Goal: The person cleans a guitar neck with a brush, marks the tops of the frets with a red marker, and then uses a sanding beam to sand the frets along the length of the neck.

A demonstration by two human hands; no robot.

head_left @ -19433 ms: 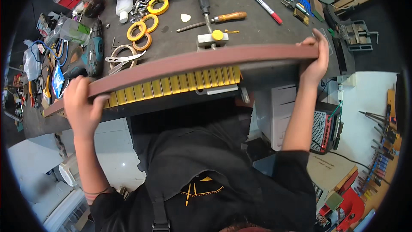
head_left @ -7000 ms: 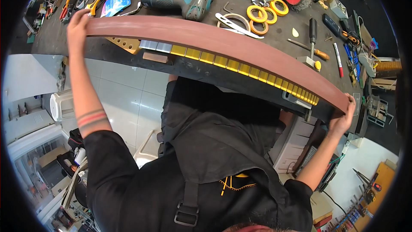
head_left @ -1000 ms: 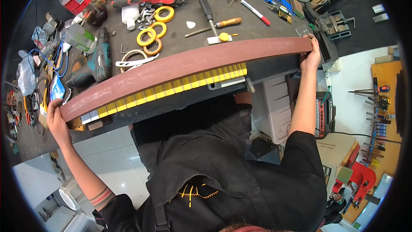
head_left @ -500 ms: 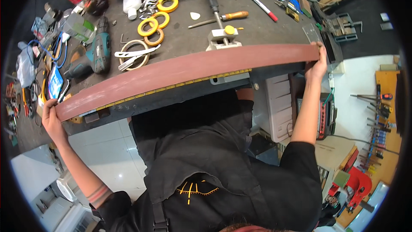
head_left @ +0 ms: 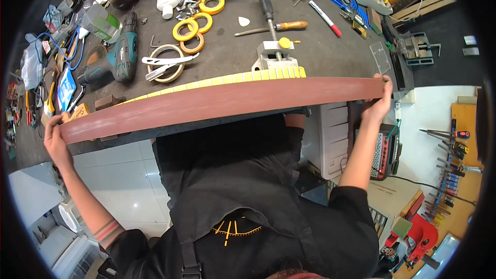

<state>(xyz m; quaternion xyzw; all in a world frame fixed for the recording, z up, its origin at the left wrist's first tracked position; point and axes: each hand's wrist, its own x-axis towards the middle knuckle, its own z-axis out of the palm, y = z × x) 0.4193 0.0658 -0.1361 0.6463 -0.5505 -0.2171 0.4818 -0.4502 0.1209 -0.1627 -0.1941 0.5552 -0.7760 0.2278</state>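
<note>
A long reddish-brown strip of sandpaper (head_left: 222,104) is stretched between my hands along the bench's front edge. My left hand (head_left: 56,137) pinches its left end, and my right hand (head_left: 381,101) grips the right end with fingers wrapped over it. Just beyond the strip shows a guitar fretboard (head_left: 248,78) masked in yellow tape, crossed by thin lines; the strip hides its near side. At the fretboard's right end stands a metal clamp (head_left: 277,57) with a black handle and a yellow knob. A small brown block (head_left: 107,102) lies by the fretboard's left end.
On the dark workbench (head_left: 222,54) lie a teal drill (head_left: 124,54), yellow tape rolls (head_left: 212,4), a white folding razor (head_left: 168,61), a wooden-handled file (head_left: 292,25) and a marker (head_left: 325,18). Bottles and cables crowd the left. A tool board (head_left: 462,150) hangs at the right.
Both hands have drawn the sandpaper strip nearer to my body. The yellow-taped fretboard, seen along the strip's near edge before, now shows along its far edge. The view has shifted slightly.
</note>
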